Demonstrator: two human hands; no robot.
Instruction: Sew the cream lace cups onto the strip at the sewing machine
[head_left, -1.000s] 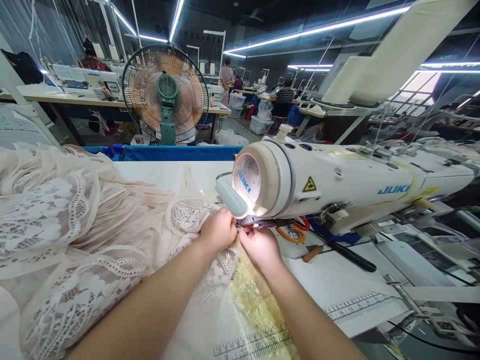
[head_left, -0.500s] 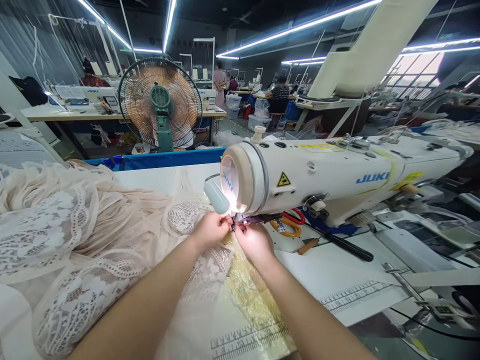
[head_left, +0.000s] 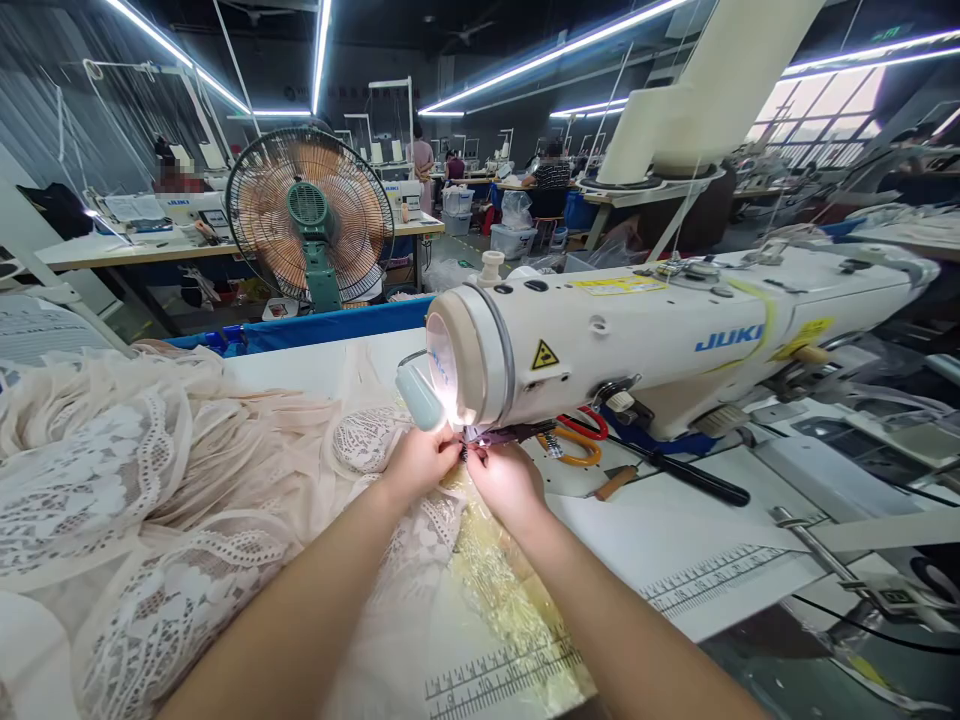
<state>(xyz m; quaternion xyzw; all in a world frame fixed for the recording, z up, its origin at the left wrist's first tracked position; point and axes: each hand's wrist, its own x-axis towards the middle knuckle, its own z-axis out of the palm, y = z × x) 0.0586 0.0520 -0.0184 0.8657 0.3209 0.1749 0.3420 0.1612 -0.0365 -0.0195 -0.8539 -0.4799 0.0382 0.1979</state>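
Observation:
My left hand [head_left: 418, 461] and my right hand [head_left: 506, 482] meet under the lit head of a white JUKI sewing machine [head_left: 637, 335], right at the needle. Both are pinched shut, fingertips almost touching; what they pinch is too small to make out. Under them lies cream lace fabric [head_left: 135, 480], which spreads in a big heap to the left. A yellowish lace strip [head_left: 499, 580] runs from the needle toward me between my forearms.
Orange and red scissors [head_left: 579, 440] and a black-handled tool [head_left: 694, 477] lie behind the needle. Printed rulers mark the white table [head_left: 675, 560]. A green standing fan [head_left: 309, 215] stands beyond the blue table edge. Other people work at far tables.
My view has shifted, so the machine and hands sit slightly further left in frame. Both hands stay pinched at the needle, barely moving.

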